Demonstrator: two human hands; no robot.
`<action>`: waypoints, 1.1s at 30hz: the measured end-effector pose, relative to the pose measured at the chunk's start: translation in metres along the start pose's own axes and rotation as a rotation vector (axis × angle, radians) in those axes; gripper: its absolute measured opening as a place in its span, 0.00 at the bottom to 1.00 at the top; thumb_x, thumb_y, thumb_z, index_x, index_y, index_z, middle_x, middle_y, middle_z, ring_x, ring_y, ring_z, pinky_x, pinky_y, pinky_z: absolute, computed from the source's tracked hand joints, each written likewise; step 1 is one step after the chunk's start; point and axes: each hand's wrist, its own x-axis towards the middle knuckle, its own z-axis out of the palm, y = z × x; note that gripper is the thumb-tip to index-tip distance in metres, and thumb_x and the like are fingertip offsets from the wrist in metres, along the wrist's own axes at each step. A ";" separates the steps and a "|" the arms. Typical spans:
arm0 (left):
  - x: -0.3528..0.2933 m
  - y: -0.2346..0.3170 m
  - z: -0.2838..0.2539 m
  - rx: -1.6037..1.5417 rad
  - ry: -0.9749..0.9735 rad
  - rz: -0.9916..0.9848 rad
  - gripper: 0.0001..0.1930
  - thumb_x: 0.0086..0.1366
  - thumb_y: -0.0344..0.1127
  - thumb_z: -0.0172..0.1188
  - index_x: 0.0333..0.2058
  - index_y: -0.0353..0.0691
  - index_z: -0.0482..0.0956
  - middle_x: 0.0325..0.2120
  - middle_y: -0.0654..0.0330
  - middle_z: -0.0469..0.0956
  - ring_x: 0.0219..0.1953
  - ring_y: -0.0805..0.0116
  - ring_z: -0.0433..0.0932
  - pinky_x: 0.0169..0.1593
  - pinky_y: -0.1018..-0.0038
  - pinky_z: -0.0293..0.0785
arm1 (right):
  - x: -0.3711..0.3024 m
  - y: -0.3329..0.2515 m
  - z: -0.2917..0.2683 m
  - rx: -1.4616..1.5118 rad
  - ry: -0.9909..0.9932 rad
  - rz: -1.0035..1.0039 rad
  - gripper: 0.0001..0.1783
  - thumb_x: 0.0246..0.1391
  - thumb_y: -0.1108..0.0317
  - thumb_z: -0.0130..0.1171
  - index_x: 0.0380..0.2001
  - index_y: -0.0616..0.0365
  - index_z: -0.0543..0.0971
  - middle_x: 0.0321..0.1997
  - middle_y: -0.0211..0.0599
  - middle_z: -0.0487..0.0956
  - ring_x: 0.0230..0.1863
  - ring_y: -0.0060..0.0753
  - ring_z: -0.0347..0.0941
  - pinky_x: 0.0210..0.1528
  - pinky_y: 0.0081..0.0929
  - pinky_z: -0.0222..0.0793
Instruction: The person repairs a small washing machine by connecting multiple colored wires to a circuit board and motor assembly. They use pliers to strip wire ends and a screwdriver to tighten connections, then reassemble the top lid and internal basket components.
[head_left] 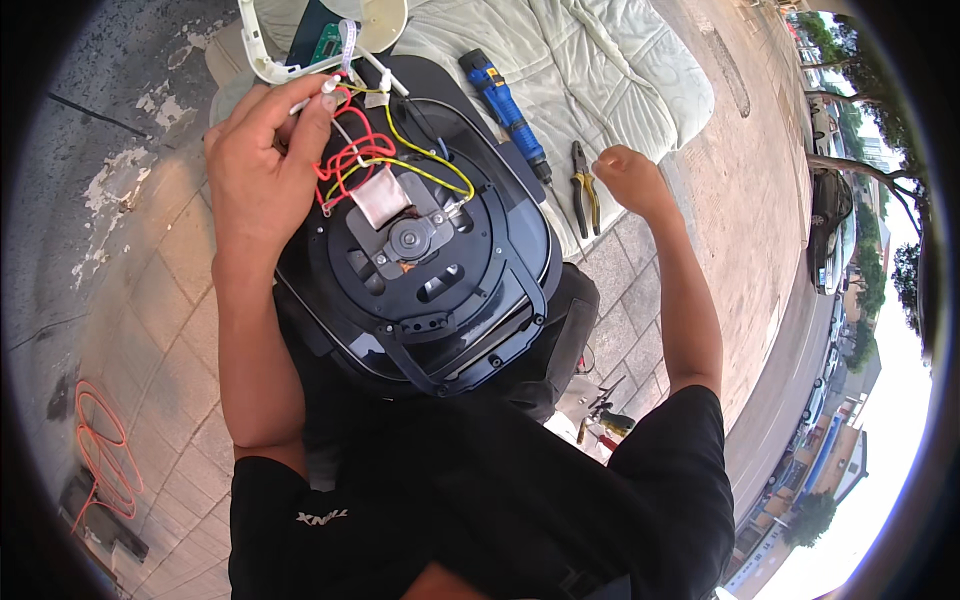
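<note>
My left hand point(262, 165) pinches a small white wire connector point(329, 86) between thumb and fingers, above a tangle of red wires point(362, 150). Below it lies the opened black appliance point(470, 262), resting across my lap, its round underside with a motor point(409, 239) facing up. A yellow-green wire point(467, 180) loops from the motor area toward the top edge. My right hand point(632, 182) is off to the right with its fingers curled in; whatever they may hold is hidden. Closest to it are yellow-and-black pliers point(582, 190) on the pale quilted cloth.
A blue-and-black power screwdriver point(505, 115) lies on the quilted cloth point(600, 60). Beyond the appliance sits a cream plastic housing point(262, 50) with a green circuit board point(326, 44). More hand tools point(606, 425) are beside my right leg. An orange cord point(103, 450) coils on the paving.
</note>
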 end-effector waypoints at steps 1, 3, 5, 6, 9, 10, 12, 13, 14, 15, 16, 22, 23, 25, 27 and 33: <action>0.001 0.003 0.003 0.019 0.006 0.020 0.11 0.72 0.34 0.70 0.49 0.37 0.89 0.29 0.62 0.80 0.27 0.76 0.74 0.34 0.74 0.70 | -0.003 0.027 0.021 0.003 -0.043 0.040 0.25 0.60 0.48 0.68 0.51 0.56 0.88 0.51 0.50 0.88 0.54 0.50 0.86 0.60 0.41 0.78; 0.002 0.004 0.005 0.040 0.023 0.041 0.11 0.71 0.32 0.71 0.49 0.36 0.90 0.28 0.63 0.80 0.25 0.77 0.74 0.31 0.74 0.71 | -0.008 0.054 0.055 0.003 -0.128 0.140 0.29 0.56 0.45 0.71 0.54 0.53 0.86 0.56 0.53 0.85 0.58 0.52 0.84 0.63 0.41 0.76; 0.000 -0.001 0.006 0.027 0.045 0.038 0.11 0.72 0.33 0.71 0.49 0.36 0.89 0.28 0.65 0.78 0.26 0.78 0.72 0.31 0.75 0.69 | -0.016 0.048 0.072 -0.060 -0.113 0.209 0.35 0.53 0.43 0.73 0.58 0.54 0.82 0.58 0.55 0.82 0.61 0.52 0.81 0.63 0.42 0.76; -0.001 -0.001 0.005 0.019 0.045 0.037 0.11 0.72 0.33 0.71 0.49 0.36 0.89 0.28 0.65 0.78 0.26 0.78 0.71 0.31 0.75 0.69 | -0.016 0.046 0.074 -0.043 -0.114 0.194 0.36 0.53 0.43 0.74 0.58 0.55 0.82 0.58 0.56 0.81 0.61 0.53 0.81 0.64 0.43 0.75; -0.001 -0.003 0.001 -0.021 0.026 0.025 0.11 0.72 0.33 0.71 0.48 0.35 0.89 0.27 0.65 0.78 0.26 0.78 0.70 0.31 0.76 0.68 | -0.010 0.045 0.081 -0.079 -0.036 0.044 0.28 0.53 0.48 0.73 0.46 0.62 0.84 0.47 0.58 0.84 0.52 0.56 0.83 0.58 0.46 0.77; 0.000 -0.001 -0.002 -0.032 0.018 0.016 0.11 0.71 0.33 0.71 0.48 0.35 0.89 0.27 0.64 0.79 0.26 0.78 0.71 0.31 0.76 0.68 | -0.003 0.053 0.081 -0.158 -0.103 0.036 0.24 0.53 0.51 0.70 0.39 0.63 0.85 0.39 0.58 0.85 0.46 0.56 0.84 0.53 0.47 0.78; -0.001 0.000 -0.007 -0.017 -0.024 -0.029 0.11 0.73 0.33 0.69 0.50 0.34 0.89 0.31 0.65 0.82 0.29 0.78 0.74 0.35 0.77 0.69 | -0.003 0.030 0.068 -0.115 -0.228 0.122 0.26 0.52 0.50 0.65 0.24 0.69 0.86 0.31 0.59 0.86 0.41 0.50 0.85 0.47 0.46 0.82; 0.001 -0.002 -0.004 -0.006 -0.032 0.053 0.10 0.72 0.31 0.70 0.49 0.34 0.89 0.30 0.62 0.82 0.27 0.76 0.74 0.32 0.75 0.69 | -0.005 0.038 0.063 0.084 -0.264 0.323 0.21 0.56 0.56 0.62 0.35 0.69 0.87 0.36 0.53 0.87 0.42 0.43 0.86 0.44 0.44 0.83; 0.004 -0.004 0.000 -0.034 -0.025 0.126 0.10 0.71 0.30 0.69 0.48 0.35 0.89 0.31 0.59 0.83 0.25 0.75 0.76 0.29 0.74 0.69 | -0.008 0.069 0.067 0.602 -0.277 0.382 0.20 0.58 0.60 0.61 0.43 0.68 0.85 0.39 0.49 0.86 0.42 0.41 0.85 0.44 0.43 0.84; 0.004 -0.003 0.004 -0.016 -0.023 0.123 0.09 0.70 0.30 0.70 0.47 0.36 0.89 0.31 0.60 0.83 0.26 0.73 0.77 0.32 0.73 0.70 | -0.014 0.096 0.073 1.114 -0.285 0.445 0.21 0.59 0.64 0.59 0.51 0.67 0.83 0.42 0.45 0.86 0.43 0.39 0.85 0.44 0.43 0.85; 0.000 -0.005 0.001 0.013 -0.011 0.108 0.09 0.70 0.31 0.70 0.47 0.38 0.89 0.31 0.60 0.84 0.27 0.72 0.77 0.35 0.72 0.71 | -0.022 0.083 0.062 1.408 -0.333 0.378 0.21 0.60 0.71 0.57 0.57 0.63 0.76 0.48 0.41 0.82 0.45 0.40 0.84 0.46 0.44 0.87; -0.007 -0.005 -0.007 0.168 0.055 0.124 0.08 0.70 0.36 0.69 0.45 0.43 0.90 0.35 0.64 0.86 0.37 0.65 0.82 0.52 0.66 0.67 | -0.069 -0.031 -0.021 1.315 -0.191 -0.165 0.22 0.50 0.84 0.52 0.49 0.58 0.78 0.64 0.46 0.77 0.61 0.48 0.81 0.60 0.50 0.83; -0.006 -0.004 -0.006 0.163 0.051 0.133 0.09 0.71 0.36 0.68 0.46 0.44 0.90 0.36 0.64 0.86 0.39 0.63 0.82 0.52 0.65 0.66 | -0.074 -0.049 -0.034 1.076 -0.094 -0.276 0.30 0.49 0.86 0.48 0.58 0.63 0.78 0.66 0.46 0.76 0.61 0.46 0.80 0.63 0.47 0.80; -0.006 -0.004 -0.002 0.173 0.065 0.149 0.09 0.72 0.36 0.66 0.46 0.47 0.90 0.34 0.64 0.83 0.40 0.62 0.82 0.52 0.62 0.65 | -0.073 -0.078 -0.054 0.440 0.168 -0.610 0.36 0.49 0.88 0.46 0.64 0.64 0.78 0.67 0.49 0.75 0.64 0.49 0.77 0.66 0.43 0.74; -0.006 -0.003 -0.002 0.181 0.065 0.154 0.09 0.72 0.36 0.65 0.47 0.48 0.90 0.33 0.63 0.82 0.40 0.61 0.81 0.52 0.62 0.65 | -0.077 -0.132 -0.080 -0.153 0.401 -0.857 0.35 0.49 0.87 0.51 0.62 0.61 0.80 0.67 0.49 0.75 0.64 0.52 0.75 0.67 0.45 0.70; -0.008 -0.003 -0.004 0.179 0.073 0.171 0.09 0.72 0.34 0.65 0.47 0.47 0.89 0.33 0.63 0.81 0.38 0.60 0.80 0.52 0.63 0.66 | -0.064 -0.221 -0.102 -0.785 0.669 -1.193 0.22 0.52 0.75 0.69 0.52 0.50 0.85 0.65 0.39 0.77 0.62 0.45 0.76 0.62 0.46 0.71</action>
